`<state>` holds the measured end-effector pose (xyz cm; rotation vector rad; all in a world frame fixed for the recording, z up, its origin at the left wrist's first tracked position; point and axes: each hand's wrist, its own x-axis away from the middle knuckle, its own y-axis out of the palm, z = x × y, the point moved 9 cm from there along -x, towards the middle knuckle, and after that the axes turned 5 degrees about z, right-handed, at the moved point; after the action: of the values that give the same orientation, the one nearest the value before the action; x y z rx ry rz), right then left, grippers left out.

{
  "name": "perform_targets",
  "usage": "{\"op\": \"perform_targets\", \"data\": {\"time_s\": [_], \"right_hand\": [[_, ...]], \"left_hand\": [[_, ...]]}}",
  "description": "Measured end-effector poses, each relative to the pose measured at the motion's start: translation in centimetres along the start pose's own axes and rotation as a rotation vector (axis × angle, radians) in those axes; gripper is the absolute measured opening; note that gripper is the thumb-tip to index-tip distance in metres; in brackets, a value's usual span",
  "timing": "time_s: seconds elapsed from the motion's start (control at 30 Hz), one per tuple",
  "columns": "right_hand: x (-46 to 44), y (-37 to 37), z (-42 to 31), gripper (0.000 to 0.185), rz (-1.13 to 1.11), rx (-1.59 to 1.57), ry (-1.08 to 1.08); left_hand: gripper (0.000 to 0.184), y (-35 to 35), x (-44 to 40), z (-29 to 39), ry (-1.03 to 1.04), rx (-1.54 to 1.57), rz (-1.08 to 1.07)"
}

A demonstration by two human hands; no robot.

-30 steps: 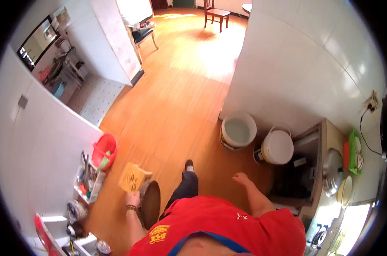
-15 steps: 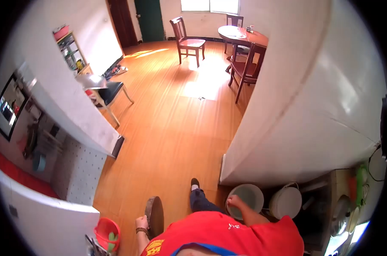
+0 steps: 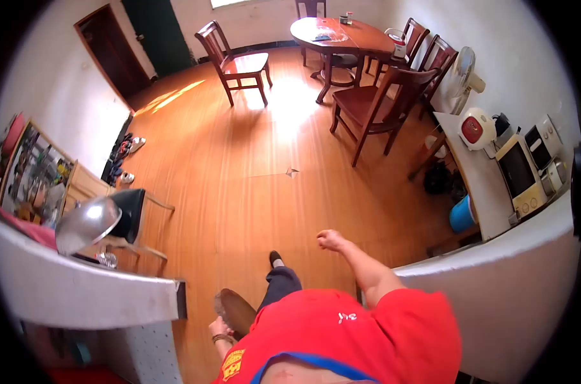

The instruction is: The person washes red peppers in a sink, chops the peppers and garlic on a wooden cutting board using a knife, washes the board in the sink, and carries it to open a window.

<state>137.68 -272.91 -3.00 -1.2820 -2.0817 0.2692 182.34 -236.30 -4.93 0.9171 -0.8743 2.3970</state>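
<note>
A round, thick brown board [image 3: 238, 312] hangs upright at my left side, its near edge gripped by my left hand [image 3: 220, 328], which has a beaded bracelet at the wrist. In front of my body, to the right, my right hand [image 3: 330, 240] is held over the wooden floor with its fingers curled. Nothing can be seen in it. My red shirt and one foot in a dark shoe [image 3: 275, 257] show below.
Ahead stand a wooden chair [image 3: 244, 66] and an oval table [image 3: 345, 37] with more chairs. At right, a side table [image 3: 485, 192] bears a microwave [image 3: 521, 175]. A black-seated chair [image 3: 131, 216] with a metal lid [image 3: 88, 224] is at left, beside wall ends.
The view has moved forward from the kitchen passage into the room with the table. The buckets have left view. The board stays in my left hand, while my right hand has swung forward and left.
</note>
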Motion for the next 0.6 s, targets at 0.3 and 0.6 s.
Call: {"op": "perform_targets", "data": {"time_s": [0.3, 0.6], "right_hand": [[-8.8, -6.6, 6.2, 0.022, 0.185, -0.256, 0.802], [-42.1, -12.5, -3.0, 0.02, 0.251, 0.054, 0.517]], "left_hand": [[0.027, 13.5, -11.9, 29.0, 0.013, -0.231, -0.122], [0.032, 26.1, -23.5, 57.1, 0.085, -0.172, -0.013]]}}
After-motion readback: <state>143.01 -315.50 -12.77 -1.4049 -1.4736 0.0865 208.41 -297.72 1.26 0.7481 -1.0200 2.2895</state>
